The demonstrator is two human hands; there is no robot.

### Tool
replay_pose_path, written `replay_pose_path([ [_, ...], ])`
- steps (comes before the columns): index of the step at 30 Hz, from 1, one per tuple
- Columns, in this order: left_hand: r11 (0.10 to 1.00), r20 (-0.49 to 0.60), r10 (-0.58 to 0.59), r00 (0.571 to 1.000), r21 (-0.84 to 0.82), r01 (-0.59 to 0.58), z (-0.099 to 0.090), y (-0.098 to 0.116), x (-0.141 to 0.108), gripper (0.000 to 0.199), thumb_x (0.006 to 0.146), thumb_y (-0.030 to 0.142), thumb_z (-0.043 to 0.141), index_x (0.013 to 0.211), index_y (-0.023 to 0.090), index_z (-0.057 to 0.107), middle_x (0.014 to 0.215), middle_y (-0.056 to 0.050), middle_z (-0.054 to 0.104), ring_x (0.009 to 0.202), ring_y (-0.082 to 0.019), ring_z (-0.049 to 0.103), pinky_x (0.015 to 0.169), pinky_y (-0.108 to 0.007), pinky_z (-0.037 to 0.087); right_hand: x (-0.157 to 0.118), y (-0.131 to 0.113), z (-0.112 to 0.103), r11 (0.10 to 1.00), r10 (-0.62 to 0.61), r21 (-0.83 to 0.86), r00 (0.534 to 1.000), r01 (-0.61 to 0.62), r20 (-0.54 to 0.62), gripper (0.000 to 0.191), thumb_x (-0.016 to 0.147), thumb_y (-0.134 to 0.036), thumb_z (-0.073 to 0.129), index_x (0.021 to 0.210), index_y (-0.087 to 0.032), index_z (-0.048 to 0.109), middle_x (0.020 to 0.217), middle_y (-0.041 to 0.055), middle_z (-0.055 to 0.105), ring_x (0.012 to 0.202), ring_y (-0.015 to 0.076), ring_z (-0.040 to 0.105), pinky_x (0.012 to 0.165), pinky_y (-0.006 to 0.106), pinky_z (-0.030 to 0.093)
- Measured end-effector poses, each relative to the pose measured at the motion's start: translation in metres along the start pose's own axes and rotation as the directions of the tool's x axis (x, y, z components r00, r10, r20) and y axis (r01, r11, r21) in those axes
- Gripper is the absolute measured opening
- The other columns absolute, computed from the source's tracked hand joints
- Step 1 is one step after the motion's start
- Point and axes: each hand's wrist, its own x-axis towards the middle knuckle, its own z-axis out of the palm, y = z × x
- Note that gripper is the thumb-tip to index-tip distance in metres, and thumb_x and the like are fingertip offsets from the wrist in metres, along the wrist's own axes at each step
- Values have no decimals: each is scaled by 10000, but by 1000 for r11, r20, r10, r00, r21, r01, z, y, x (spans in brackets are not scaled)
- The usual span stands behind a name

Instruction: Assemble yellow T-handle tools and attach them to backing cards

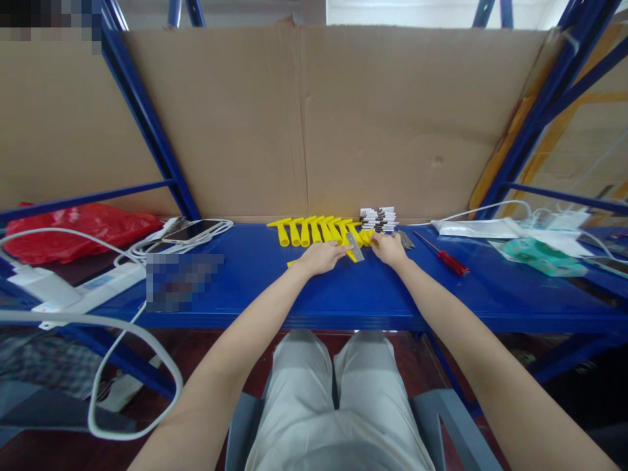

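My left hand [321, 257] is closed around a yellow plastic scraper [351, 256], its grip mostly hidden by the fingers. A flat metal blade [356, 248] lies at the scraper's head, pointing toward my right hand. Fingers bent together, my right hand [387, 249] is at the right end of the yellow pieces [364, 236]; what it pinches is hidden. A row of yellow T-shaped handles [316, 230] lies behind my left hand. Beyond my right hand sit stacked white-and-brown small pieces [379, 218]. Some grey metal blades [406, 240] lie just right of that hand.
A red-handled screwdriver [452, 263] lies on the blue table [343, 301] to the right. Farther right are a green plastic packet [542, 256] and white cables. At left are a phone [189, 231], a power strip [95, 291] and a red bag [81, 232]. Cardboard [383, 124] closes the back.
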Motion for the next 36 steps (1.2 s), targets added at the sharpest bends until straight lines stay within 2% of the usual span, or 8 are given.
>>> replay_pose_path([
  [5, 1000, -4, -3, 1000, -5, 3, -1, 1, -1, 452, 989, 341, 310, 1422, 343, 443, 1143, -75, 630, 991, -221, 643, 732, -266, 477, 0, 3, 2, 998, 36, 61, 998, -33, -48, 354, 866, -146, 413, 1146, -154, 630, 1141, 154, 686, 1041, 272, 615, 876, 395, 300],
  [13, 1000, -2, -6, 1000, 0, 6, -3, 2, -2, 456, 990, 334, 305, 1427, 331, 438, 1153, -80, 624, 991, -215, 639, 741, -263, 477, 7, 15, 8, 958, 166, 269, 956, -98, -242, 288, 804, -159, 455, 968, -172, 691, 1029, 134, 687, 949, 265, 610, 839, 406, 360],
  [16, 1000, 4, -6, 1000, -1, 6, -4, 2, -3, 458, 990, 327, 306, 1431, 329, 432, 1155, -79, 625, 1004, -216, 637, 751, -264, 480, 10, 23, 8, 920, 206, 388, 907, -51, -368, 246, 789, -169, 465, 933, -171, 665, 977, 121, 674, 846, 238, 613, 793, 384, 413],
  [19, 1000, 8, -5, 1000, -1, 5, -4, 2, -3, 463, 990, 322, 306, 1438, 320, 421, 1164, -82, 625, 1018, -217, 635, 755, -263, 481, 11, 32, 5, 871, 255, 491, 830, 27, -497, 204, 786, -163, 450, 891, -173, 624, 943, 116, 655, 763, 210, 602, 759, 362, 456],
  [23, 1000, 8, 4, 1000, 8, -4, -3, 2, -3, 461, 992, 317, 296, 1434, 327, 426, 1179, -81, 621, 1013, -221, 639, 748, -270, 484, 11, 40, 0, 822, 249, 544, 754, 167, -608, 176, 786, -155, 433, 887, -194, 571, 919, 100, 634, 776, 205, 593, 748, 348, 489],
  [27, 1000, 5, 5, 1000, 6, -5, -2, 2, -2, 458, 991, 318, 306, 1431, 328, 430, 1172, -78, 624, 1000, -213, 640, 748, -266, 483, 9, 39, 0, 764, 178, 590, 794, 262, -582, 205, 811, -183, 430, 980, -196, 543, 936, 92, 623, 793, 206, 605, 727, 350, 503],
  [32, 1000, 3, 5, 1000, -1, -5, -2, 1, -2, 451, 991, 326, 313, 1423, 333, 442, 1153, -77, 630, 998, -210, 642, 741, -258, 479, 11, 31, 8, 694, 118, 655, 849, 301, -515, 318, 820, -243, 470, 1133, -197, 508, 913, 65, 596, 647, 169, 590, 642, 330, 506],
  [36, 1000, -2, 4, 1000, 0, -4, -1, 1, -2, 451, 992, 326, 309, 1422, 340, 440, 1162, -72, 629, 1020, -213, 637, 749, -261, 479, 11, 27, 13, 651, 53, 698, 899, 298, -434, 300, 823, -289, 480, 1100, -188, 541, 871, 45, 576, 564, 138, 564, 565, 296, 491],
])
